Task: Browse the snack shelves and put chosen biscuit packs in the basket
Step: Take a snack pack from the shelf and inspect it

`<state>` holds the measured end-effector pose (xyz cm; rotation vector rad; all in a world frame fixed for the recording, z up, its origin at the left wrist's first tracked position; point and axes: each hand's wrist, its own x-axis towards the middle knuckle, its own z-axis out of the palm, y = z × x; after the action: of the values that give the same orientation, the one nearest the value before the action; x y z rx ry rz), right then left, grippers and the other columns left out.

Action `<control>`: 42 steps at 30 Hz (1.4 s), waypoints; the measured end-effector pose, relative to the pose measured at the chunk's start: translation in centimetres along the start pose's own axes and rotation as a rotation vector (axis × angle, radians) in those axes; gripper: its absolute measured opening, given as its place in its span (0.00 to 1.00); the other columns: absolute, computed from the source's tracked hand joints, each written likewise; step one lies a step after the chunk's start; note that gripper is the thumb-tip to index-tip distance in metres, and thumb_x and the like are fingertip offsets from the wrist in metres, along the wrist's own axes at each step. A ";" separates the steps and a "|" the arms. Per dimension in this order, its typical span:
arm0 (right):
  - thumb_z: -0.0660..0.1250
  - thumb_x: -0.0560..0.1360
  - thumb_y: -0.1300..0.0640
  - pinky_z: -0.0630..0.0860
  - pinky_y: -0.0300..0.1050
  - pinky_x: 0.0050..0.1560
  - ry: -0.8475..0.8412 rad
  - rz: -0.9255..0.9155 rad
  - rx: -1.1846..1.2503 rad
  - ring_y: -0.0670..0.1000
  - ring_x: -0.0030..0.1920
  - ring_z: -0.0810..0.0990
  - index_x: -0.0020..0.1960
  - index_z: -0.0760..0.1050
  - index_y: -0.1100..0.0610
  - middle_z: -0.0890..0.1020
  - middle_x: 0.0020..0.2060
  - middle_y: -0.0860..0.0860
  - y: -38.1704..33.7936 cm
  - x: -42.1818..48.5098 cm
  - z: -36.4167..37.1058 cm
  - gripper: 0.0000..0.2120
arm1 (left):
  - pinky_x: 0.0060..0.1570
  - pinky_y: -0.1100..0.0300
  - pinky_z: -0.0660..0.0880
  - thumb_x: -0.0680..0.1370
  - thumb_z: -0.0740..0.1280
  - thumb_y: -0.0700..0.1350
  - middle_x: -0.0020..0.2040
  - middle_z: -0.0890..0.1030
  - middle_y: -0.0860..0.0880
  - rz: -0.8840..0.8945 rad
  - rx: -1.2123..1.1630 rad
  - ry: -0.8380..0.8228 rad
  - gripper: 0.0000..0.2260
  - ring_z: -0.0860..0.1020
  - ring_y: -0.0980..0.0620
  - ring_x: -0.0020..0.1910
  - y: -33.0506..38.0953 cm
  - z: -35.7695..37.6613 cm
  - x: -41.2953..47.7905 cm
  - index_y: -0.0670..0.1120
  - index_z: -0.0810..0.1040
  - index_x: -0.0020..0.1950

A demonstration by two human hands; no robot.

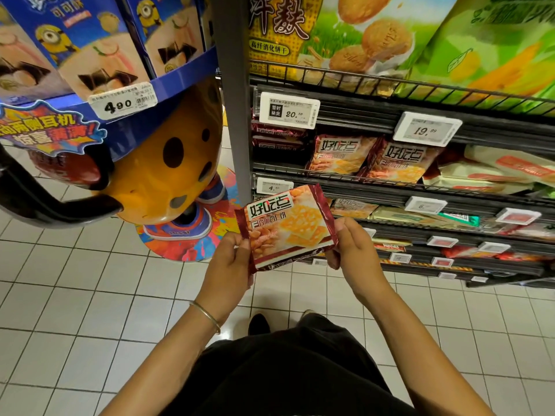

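Observation:
A dark-red biscuit pack [288,226] with cracker pictures is held face up in front of me, between both hands. My left hand [232,259] grips its left edge, thumb on the front. My right hand [350,247] grips its right edge. Matching packs [342,154] lie on the wire shelf [390,181] just above and to the right. No basket shows as such; a black curved handle [45,202] crosses the left edge, and I cannot tell what it belongs to.
A grey shelf post [234,115] stands left of the snack shelves, which carry white price tags [288,111]. A blue display stand [90,55] of boxed biscuits and an orange spotted figure [171,169] fill the left. White floor tiles [90,295] lie below.

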<state>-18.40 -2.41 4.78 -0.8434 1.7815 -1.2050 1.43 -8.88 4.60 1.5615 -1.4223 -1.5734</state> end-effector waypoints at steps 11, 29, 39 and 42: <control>0.54 0.87 0.64 0.67 0.40 0.30 -0.027 0.159 0.269 0.46 0.27 0.68 0.43 0.72 0.57 0.78 0.32 0.52 0.6 0.4 -0.9 0.16 | 0.24 0.67 0.68 0.86 0.57 0.40 0.48 0.72 0.36 -0.084 -0.508 -0.091 0.06 0.65 0.56 0.24 2.0 -1.0 0.9 0.41 0.70 0.52; 0.68 0.78 0.42 0.83 0.54 0.59 -0.283 0.447 0.748 0.59 0.65 0.83 0.69 0.78 0.54 0.83 0.65 0.57 0.4 -0.2 -1.9 0.24 | 0.26 0.59 0.68 0.78 0.65 0.51 0.40 0.74 0.26 0.218 -0.361 -0.247 0.18 0.69 0.40 0.30 3.0 -0.1 -0.8 0.36 0.70 0.55; 0.68 0.78 0.60 0.81 0.56 0.61 -0.200 0.171 0.823 0.60 0.70 0.79 0.77 0.68 0.58 0.79 0.71 0.58 1.5 -0.2 -2.0 0.28 | 0.60 0.40 0.79 0.76 0.66 0.56 0.63 0.82 0.41 -0.056 -0.380 -0.292 0.26 0.82 0.41 0.62 1.7 -0.8 -0.6 0.43 0.73 0.69; 0.69 0.76 0.66 0.82 0.52 0.56 -0.220 0.114 0.820 0.61 0.70 0.78 0.77 0.66 0.61 0.78 0.70 0.61 1.3 -0.3 -1.7 0.31 | 0.61 0.43 0.80 0.78 0.68 0.43 0.66 0.81 0.41 -0.040 -0.380 -0.339 0.21 0.81 0.41 0.64 1.4 -0.6 -0.8 0.44 0.71 0.71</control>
<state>-19.90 -1.06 3.95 -0.3591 0.9901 -1.5210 1.69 -8.81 6.26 1.1467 -1.1641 -2.0641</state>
